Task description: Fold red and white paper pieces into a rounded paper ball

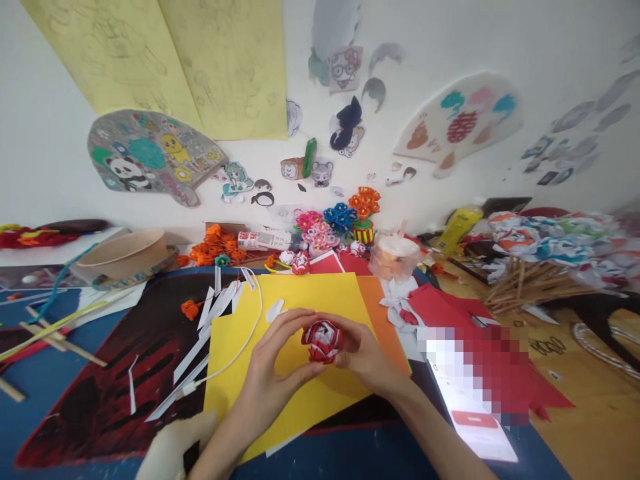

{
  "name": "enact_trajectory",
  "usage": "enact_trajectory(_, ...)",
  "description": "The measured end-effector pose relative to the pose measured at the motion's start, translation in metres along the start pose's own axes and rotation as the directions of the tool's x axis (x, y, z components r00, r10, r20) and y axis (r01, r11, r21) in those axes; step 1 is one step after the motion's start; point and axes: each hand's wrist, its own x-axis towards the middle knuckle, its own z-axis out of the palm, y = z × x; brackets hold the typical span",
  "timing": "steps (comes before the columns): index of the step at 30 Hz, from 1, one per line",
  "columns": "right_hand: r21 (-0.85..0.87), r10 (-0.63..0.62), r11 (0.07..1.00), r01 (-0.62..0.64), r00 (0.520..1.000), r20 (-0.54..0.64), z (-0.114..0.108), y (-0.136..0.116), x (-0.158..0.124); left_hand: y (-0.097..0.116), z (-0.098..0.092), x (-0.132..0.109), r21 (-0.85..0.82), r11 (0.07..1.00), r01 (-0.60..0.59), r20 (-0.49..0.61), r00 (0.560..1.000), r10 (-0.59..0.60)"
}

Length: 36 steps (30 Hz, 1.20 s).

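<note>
- Left hand and right hand pinch a rounded, layered red-and-white paper rose
- Beneath: flat, smooth yellow paper
- Beside it: narrow white paper strips

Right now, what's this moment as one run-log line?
left hand: holds red-and-white paper flower; right hand: holds same flower; below: flat yellow paper sheets; right side: lit rectangular phone
</note>
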Motion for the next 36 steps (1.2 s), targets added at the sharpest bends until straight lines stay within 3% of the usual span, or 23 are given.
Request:
enact_trajectory(10,-0.085,-0.009,0.996,0.010,1.000,0.011,-0.004,-0.003,-0.004,-0.002,0.010,-0.008,0.269,0.957,-0.107,-0.117,0.983,0.143)
enact_trajectory(18,0.095,0.020,0.995,-0.021,1.000,0.018,0.005,-0.005,-0.007,-0.003,-0.006,0.001,-0.054,0.999,0.010,-0.071,0.997,-0.014)
enact_trajectory(22,0.235,0.050,0.969,-0.074,0.993,0.108,0.006,-0.006,-0.006,-0.003,-0.007,0.004,-0.071,0.992,0.101,-0.113,0.988,-0.108)
enact_trajectory(25,0.256,0.069,0.961,-0.107,0.986,0.154,0.006,-0.004,-0.006,-0.002,-0.004,0.003,-0.056,0.995,0.081,-0.040,0.996,-0.083)
enact_trajectory(28,0.206,0.070,0.973,-0.101,0.986,0.153,0.006,-0.001,-0.005,-0.001,-0.001,0.001,0.017,0.999,0.032,0.021,0.999,-0.032)
enact_trajectory(36,-0.058,0.029,0.998,-0.029,1.000,0.005,0.002,0.000,-0.004,0.004,0.007,-0.005,0.191,0.979,-0.067,-0.076,0.994,0.083)
